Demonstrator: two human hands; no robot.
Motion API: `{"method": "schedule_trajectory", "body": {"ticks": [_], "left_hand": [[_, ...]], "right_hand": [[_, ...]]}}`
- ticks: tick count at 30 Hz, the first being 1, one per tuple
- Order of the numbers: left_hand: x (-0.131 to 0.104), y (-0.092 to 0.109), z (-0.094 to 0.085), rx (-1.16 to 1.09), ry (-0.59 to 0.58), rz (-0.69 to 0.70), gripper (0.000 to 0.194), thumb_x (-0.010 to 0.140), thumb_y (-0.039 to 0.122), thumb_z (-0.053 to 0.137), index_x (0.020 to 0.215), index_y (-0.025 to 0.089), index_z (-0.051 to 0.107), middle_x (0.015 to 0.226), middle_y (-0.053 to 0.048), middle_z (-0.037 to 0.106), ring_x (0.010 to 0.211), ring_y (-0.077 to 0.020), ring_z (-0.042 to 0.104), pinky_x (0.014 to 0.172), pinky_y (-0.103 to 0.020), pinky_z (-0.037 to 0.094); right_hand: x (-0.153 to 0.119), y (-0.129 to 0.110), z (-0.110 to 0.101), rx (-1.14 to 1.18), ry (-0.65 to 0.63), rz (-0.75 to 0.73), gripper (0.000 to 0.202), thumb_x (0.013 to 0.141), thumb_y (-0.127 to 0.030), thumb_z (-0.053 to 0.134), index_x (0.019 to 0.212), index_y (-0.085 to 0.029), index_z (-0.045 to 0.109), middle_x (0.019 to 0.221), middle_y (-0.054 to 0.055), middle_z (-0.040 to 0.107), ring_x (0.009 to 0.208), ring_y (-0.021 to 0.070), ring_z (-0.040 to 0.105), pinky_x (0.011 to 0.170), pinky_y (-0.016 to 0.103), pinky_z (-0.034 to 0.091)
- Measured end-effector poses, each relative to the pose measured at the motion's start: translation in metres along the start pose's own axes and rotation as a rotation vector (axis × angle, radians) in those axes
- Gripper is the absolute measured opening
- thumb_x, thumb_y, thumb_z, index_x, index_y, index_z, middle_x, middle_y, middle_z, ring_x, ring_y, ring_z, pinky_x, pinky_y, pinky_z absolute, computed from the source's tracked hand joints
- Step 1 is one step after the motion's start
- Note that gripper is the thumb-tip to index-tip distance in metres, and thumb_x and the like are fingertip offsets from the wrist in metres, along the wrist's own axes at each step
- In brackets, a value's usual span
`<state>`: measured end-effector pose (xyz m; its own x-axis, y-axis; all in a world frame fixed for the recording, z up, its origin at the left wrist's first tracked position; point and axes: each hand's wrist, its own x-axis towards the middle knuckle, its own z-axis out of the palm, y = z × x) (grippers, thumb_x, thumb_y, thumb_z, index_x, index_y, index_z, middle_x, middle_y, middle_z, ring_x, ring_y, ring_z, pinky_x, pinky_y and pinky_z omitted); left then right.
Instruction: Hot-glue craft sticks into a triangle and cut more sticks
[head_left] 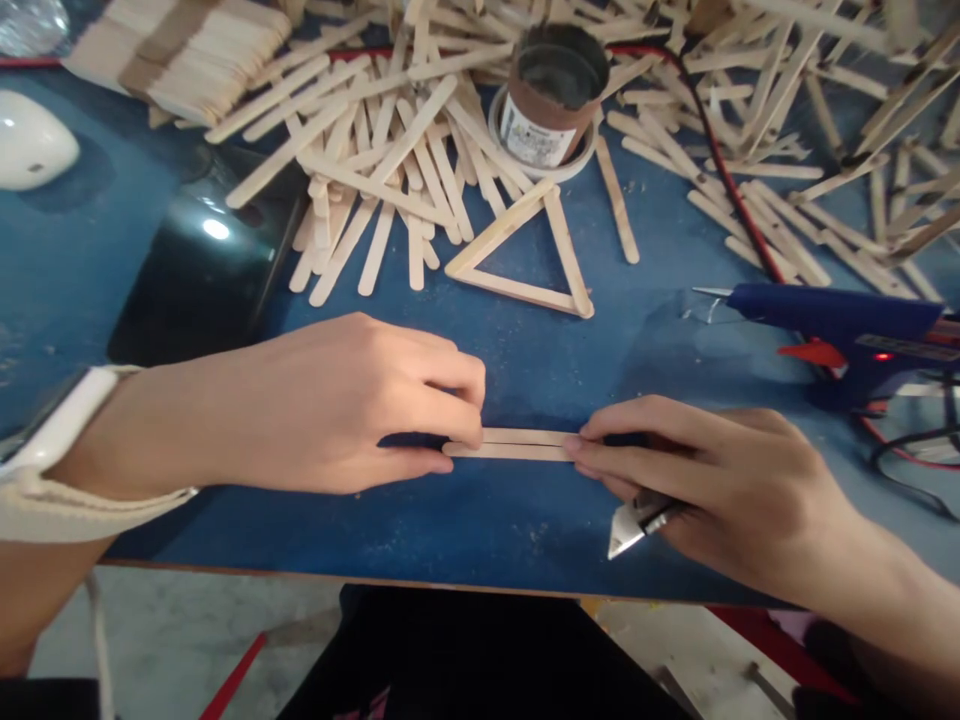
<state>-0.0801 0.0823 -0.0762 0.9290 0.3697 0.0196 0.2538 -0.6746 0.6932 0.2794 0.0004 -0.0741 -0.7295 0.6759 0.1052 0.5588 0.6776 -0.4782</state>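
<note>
Two popsicle sticks [525, 445] lie side by side on the blue table, with a thin dark gap between them. The fingers of my left hand [360, 410] close on their left ends. At the right ends, the fingertips of my right hand [720, 470] press on the sticks. A utility knife [634, 525] is also tucked in my right hand, its blade pointing down and left, its handle mostly hidden by the palm. Just beyond the sticks lies a triangle of joined popsicle sticks [517, 290].
A heap of loose popsicle sticks [390, 170] covers the back. A brown pot [559, 90] stands among them. At right lies a blue glue gun [840, 330] with a lit red light and cable. A dark phone [210, 260] and white mouse [34, 140] lie at left.
</note>
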Motion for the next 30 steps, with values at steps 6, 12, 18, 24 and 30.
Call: {"method": "schedule_trajectory", "body": {"ticks": [6, 12, 18, 24, 30], "left_hand": [[-0.002, 0.001, -0.002, -0.028, -0.018, -0.026, 0.019, 0.120, 0.023, 0.070, 0.117, 0.030, 0.087, 0.123, -0.004, 0.087, 0.099, -0.0226, 0.083, 0.082, -0.037, 0.062], [0.003, 0.006, 0.007, 0.089, 0.059, -0.072, 0.010, 0.120, 0.025, 0.074, 0.121, 0.023, 0.085, 0.121, -0.007, 0.084, 0.101, -0.0241, 0.082, 0.078, -0.037, 0.055], [0.009, 0.015, 0.017, 0.125, 0.035, -0.102, 0.012, 0.117, 0.014, 0.075, 0.107, 0.022, 0.078, 0.106, -0.003, 0.080, 0.096, -0.0217, 0.076, 0.075, -0.036, 0.049], [-0.001, 0.024, -0.012, 0.029, 0.056, -0.223, 0.017, 0.116, 0.016, 0.066, 0.102, 0.024, 0.072, 0.102, 0.000, 0.079, 0.079, -0.0158, 0.068, 0.070, -0.032, 0.047], [-0.033, 0.006, -0.073, 0.423, 0.486, -0.570, 0.024, 0.111, 0.047, 0.073, 0.112, 0.026, 0.082, 0.100, 0.002, 0.078, 0.084, -0.0155, 0.065, 0.079, -0.032, 0.039]], "right_hand": [[0.000, 0.000, 0.002, 0.010, 0.015, 0.010, 0.037, 0.108, 0.001, 0.064, 0.128, -0.027, 0.079, 0.126, 0.004, 0.090, 0.085, 0.0179, 0.087, 0.064, 0.034, 0.061], [0.002, -0.001, 0.005, -0.003, 0.063, -0.008, 0.041, 0.104, 0.006, 0.065, 0.129, -0.025, 0.075, 0.125, 0.002, 0.088, 0.087, 0.0134, 0.084, 0.067, 0.027, 0.058], [0.005, 0.000, 0.004, 0.031, 0.059, -0.023, 0.041, 0.105, 0.003, 0.058, 0.128, -0.027, 0.076, 0.122, 0.003, 0.086, 0.079, 0.0106, 0.080, 0.065, 0.023, 0.058], [0.000, 0.002, 0.009, 0.030, 0.088, -0.006, 0.053, 0.096, 0.007, 0.057, 0.128, -0.030, 0.078, 0.127, 0.003, 0.085, 0.069, 0.0098, 0.074, 0.063, 0.024, 0.059], [-0.001, 0.002, 0.014, 0.034, 0.125, 0.001, 0.048, 0.098, 0.004, 0.057, 0.123, -0.029, 0.081, 0.124, 0.002, 0.085, 0.071, 0.0101, 0.077, 0.064, 0.025, 0.061]]}}
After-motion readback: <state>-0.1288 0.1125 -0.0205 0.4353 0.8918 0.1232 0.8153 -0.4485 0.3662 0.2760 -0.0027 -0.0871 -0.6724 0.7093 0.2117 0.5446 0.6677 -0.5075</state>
